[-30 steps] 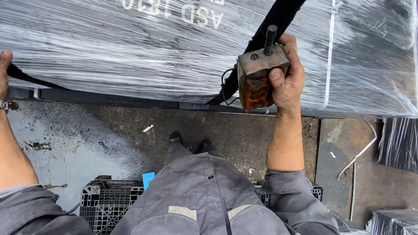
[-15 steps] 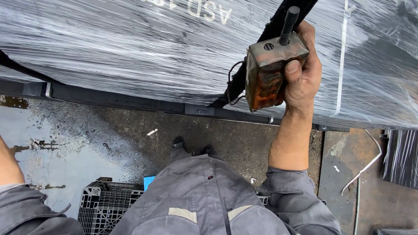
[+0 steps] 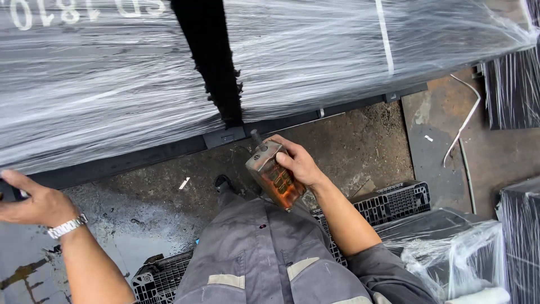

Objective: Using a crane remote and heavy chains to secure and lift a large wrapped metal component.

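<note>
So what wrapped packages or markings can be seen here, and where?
Large wrapped load: top, dark, under shiny clear film, white painted characters at its upper left.
Black strap: hangs down the load's front.
Smaller wrapped bundles: right edge, dark, filmed.
Orange control box: centre, in right hand.

Black plastic pallet (image 3: 394, 204) on stained concrete floor (image 3: 360, 141), white cable (image 3: 464, 126) nearby

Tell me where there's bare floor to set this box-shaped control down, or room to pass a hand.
Bare concrete floor lies between the wrapped load and the black plastic crate, right of the right hand holding the rusty control box. A wet patch lies beside the left hand. The lower right is crowded with wrapped bundles.
</note>
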